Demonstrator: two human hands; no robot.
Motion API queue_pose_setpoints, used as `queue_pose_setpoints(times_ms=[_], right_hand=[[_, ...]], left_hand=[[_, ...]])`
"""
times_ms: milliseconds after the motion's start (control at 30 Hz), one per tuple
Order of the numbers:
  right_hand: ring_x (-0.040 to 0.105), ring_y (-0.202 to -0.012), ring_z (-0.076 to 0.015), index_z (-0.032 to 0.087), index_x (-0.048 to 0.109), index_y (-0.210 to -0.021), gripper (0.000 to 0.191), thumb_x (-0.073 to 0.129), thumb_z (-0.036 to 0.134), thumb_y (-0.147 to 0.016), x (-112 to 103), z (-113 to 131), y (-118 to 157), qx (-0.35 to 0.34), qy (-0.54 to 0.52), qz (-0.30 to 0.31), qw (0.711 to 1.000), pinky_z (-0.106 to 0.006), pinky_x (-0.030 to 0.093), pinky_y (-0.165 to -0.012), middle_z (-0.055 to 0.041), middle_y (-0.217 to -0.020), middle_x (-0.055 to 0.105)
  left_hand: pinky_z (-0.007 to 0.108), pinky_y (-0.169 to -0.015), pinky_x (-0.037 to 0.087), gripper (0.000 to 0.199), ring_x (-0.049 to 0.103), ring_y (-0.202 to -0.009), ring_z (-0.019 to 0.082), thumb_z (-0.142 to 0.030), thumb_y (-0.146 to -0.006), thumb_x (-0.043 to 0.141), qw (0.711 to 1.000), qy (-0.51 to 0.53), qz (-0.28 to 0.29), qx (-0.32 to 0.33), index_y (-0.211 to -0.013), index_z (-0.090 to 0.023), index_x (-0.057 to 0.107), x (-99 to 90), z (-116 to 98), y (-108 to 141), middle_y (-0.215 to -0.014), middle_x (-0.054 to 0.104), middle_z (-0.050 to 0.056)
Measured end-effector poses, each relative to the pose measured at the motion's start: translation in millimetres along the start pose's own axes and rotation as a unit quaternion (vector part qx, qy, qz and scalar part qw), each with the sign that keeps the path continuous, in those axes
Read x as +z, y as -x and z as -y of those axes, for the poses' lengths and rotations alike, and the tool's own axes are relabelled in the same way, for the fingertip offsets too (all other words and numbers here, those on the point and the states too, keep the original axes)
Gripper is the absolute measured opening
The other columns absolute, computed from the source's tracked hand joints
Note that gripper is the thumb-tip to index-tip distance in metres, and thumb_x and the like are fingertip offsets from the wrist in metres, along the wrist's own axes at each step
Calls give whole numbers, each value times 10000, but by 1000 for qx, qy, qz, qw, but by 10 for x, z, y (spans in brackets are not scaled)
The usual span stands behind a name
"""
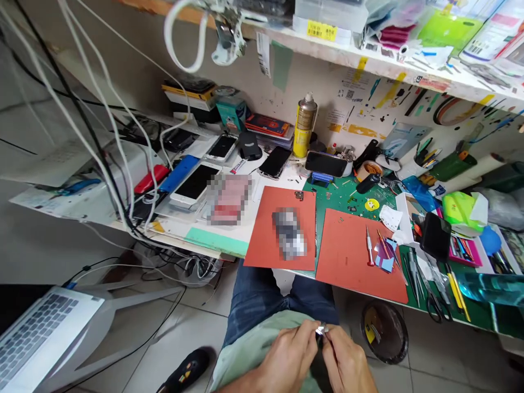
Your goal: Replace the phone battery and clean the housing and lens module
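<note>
Small piece (321,329), silvery, shiny, partly hidden

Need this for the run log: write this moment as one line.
left hand: pinching small shiny item; right hand: pinching same item; hands: together; left orange mat: pixelated object; right orange mat: screwdriver

The workbench (243,229) is brightly lit, frame edges stretch, two patches are pixelated.
</note>
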State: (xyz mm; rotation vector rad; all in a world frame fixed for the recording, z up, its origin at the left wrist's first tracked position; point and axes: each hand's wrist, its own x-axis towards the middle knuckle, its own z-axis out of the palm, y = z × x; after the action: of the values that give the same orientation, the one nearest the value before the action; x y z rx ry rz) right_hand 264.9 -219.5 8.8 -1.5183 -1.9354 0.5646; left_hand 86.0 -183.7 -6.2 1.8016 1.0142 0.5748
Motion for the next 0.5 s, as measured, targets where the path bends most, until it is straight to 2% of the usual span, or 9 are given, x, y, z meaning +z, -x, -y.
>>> queue_pose_setpoints(times_ms=[100, 167, 267, 367, 433, 500], right_hand=[[733, -689, -170, 230, 629, -975, 279, 395, 230, -1127, -107, 162, -90, 60, -29, 2, 998, -249, 539, -624, -25, -831, 732], [726, -726, -169, 216, 657, -977, 304, 395, 243, -1128, -149, 228, -124, 99, -55, 10, 993, -253, 529, -664, -38, -856, 745], [697, -741, -161, 208, 678, -957, 333, 402, 287, -1124, -163, 257, -123, 156, -110, 20, 981, -251, 505, -690, -42, -867, 744], [622, -700, -160, 212, 677, -868, 346, 468, 373, -1092, -159, 238, -115, 234, -170, 6, 957, -252, 464, -667, -22, -790, 694], [546, -647, -147, 213, 632, -767, 372, 520, 412, -1061, -170, 213, -142, 275, -196, -10, 941, -248, 428, -627, 0, -714, 624], [515, -623, -135, 212, 582, -709, 401, 542, 421, -1048, -193, 190, -203, 295, -214, -15, 931, -241, 424, -609, 15, -676, 572]], left_hand=[[272, -838, 607, 258, 806, -936, 195, -287, -1126, 365, 998, 51, 9, -42, -1190, -271, 614, -55, -81, -25, -1030, 809, 39], [279, -858, 595, 253, 798, -954, 191, -318, -1130, 379, 993, 90, 12, -74, -1171, -269, 624, -75, -113, -45, -1045, 809, 33], [286, -819, 582, 260, 785, -899, 188, -349, -1125, 404, 988, 116, 12, -106, -1148, -268, 650, -99, -143, -66, -1015, 809, 22], [306, -876, 586, 303, 783, -953, 191, -370, -1130, 401, 986, 118, 22, -117, -1211, -278, 678, -160, -141, -82, -1133, 813, 35], [345, -1026, 570, 375, 753, -1154, 210, -426, -1134, 400, 987, 123, 48, -95, -1402, -300, 632, -223, -88, -101, -1330, 767, 60], [442, -1224, 454, 600, 582, -1446, 272, -582, -1081, 508, 988, 119, 90, -49, -1614, -309, 461, -280, 20, -129, -1574, 609, 101]])
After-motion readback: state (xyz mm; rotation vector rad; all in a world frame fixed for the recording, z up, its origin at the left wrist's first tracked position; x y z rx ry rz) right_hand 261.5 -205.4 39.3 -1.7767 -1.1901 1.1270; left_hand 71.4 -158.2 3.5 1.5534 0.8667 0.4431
